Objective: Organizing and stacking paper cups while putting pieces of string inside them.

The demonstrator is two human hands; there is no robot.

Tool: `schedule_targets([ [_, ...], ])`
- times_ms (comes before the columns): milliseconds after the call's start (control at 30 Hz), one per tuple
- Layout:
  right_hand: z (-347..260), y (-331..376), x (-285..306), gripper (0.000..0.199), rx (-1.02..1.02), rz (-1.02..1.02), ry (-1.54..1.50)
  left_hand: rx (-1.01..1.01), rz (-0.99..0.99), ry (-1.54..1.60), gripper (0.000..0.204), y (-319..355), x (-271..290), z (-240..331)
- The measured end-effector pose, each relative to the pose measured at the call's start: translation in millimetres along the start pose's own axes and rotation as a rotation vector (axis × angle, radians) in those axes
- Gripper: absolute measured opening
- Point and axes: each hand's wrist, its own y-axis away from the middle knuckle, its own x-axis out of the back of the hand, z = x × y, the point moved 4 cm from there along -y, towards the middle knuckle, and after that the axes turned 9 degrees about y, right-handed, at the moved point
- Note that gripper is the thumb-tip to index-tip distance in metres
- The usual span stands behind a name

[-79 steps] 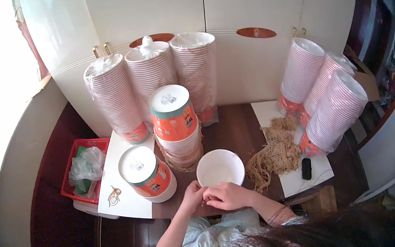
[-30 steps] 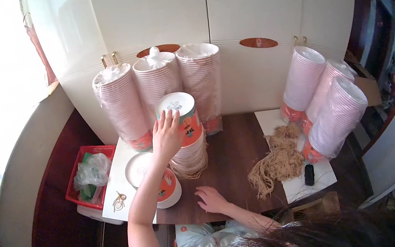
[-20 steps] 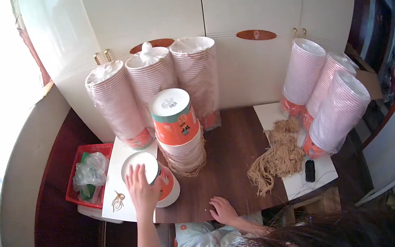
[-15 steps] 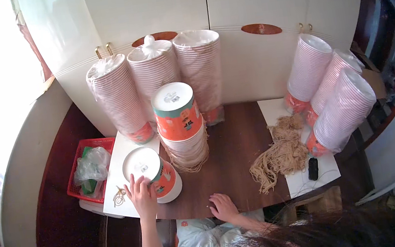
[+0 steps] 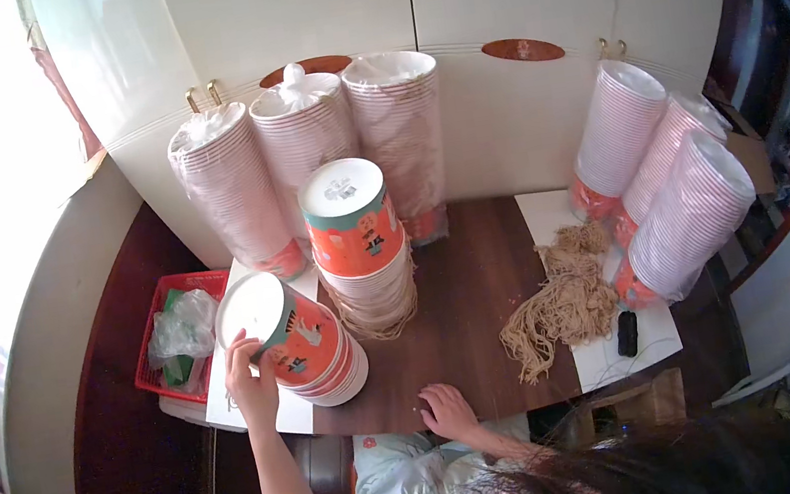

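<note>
Tilted stack of orange paper bowls (image 5: 303,346), left of frame centre on the table (image 5: 465,278), leaning toward the lower left with its white base turned up. Gripped at its left side by the left hand (image 5: 251,383), fingers (image 5: 239,347) curled against the rim and wall of the topmost bowl, thumb side hidden, so a loose wrap rather than a pinch, as far as can be told. Step in hand, by the look of it: tipping or steadying the short stack, perhaps to part one bowl from it. Next move likely calls for a firmer hold on the top rim and a second hand to keep the rest from sliding.

Right hand (image 5: 448,409) flat on the table at lower centre, fingers lightly spread, holding nothing.

Just right of the tilted stack, a taller upright stack of orange bowls (image 5: 359,242). Behind, wrapped towers of bowls (image 5: 310,148); more wrapped stacks (image 5: 670,188) leaning at right. Heap of tan string (image 5: 560,305) right of centre, a small black object (image 5: 626,334) beside it. Red basket (image 5: 181,338) with plastic bags at far left.
</note>
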Motion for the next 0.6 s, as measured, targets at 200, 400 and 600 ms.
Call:
schedule_targets([
  [200,1.3,0.2,1.0,0.035,0.028,0.043,-0.007,-0.055,0.008,0.026,0.014,-5.9,8.3,30.4],
  [400,1.3,1.2,1.3,0.034,0.037,0.063,-0.028,-0.160,0.151,0.085,0.015,-0.6,32.3,46.8],
  [600,6.5,-2.2,2.2,0.034,-0.074,0.035,-0.311,-0.306,0.458,0.263,0.015,25.8,58.5,70.7],
])
